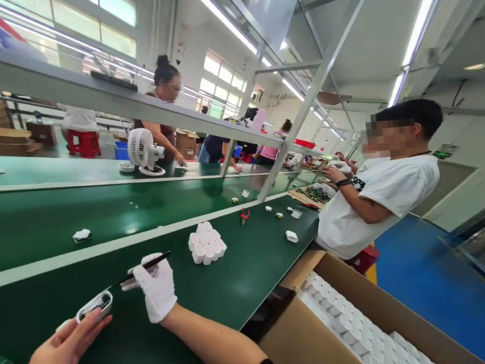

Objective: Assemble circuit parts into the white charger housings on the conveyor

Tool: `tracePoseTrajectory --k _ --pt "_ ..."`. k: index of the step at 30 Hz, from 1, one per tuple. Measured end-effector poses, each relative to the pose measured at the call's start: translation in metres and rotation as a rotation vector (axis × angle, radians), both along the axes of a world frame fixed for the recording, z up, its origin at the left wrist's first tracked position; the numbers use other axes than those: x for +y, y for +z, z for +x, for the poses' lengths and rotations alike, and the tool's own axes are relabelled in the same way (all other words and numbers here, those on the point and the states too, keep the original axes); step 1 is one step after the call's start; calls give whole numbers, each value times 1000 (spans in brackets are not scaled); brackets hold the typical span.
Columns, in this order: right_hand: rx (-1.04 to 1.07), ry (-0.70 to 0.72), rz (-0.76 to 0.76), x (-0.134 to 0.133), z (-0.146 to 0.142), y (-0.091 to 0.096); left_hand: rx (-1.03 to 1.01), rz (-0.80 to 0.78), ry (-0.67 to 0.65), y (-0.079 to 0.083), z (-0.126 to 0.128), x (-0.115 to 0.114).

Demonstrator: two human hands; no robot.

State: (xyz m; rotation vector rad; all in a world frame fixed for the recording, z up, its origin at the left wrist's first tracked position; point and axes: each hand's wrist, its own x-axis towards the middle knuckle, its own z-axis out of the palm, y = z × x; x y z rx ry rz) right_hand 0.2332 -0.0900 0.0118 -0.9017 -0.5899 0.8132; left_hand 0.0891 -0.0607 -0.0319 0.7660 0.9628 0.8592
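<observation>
The left hand grips a white case above the counter, its open side turned probably for the black tool which the gloved right hand pinches, and white pieces stand grouped farther, perhaps for easy reach.

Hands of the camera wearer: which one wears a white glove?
The right hand, holding the thin black tool: a white glove covers it, while the left hand, holding a white case, shows bare skin.
</observation>
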Motion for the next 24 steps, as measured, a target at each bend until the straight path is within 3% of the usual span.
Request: tracePoseTrajectory --k 7,19,24 --pt "-25 -61 -71 -7 -15 -3 22 -74 10 25 4 -11" --pt "-45 -61 -131 -16 -11 8 -69 4 -15 32 10 -14" --pt "-24 -31 -127 -14 -8 5 -60 118 -12 36 13 -15"
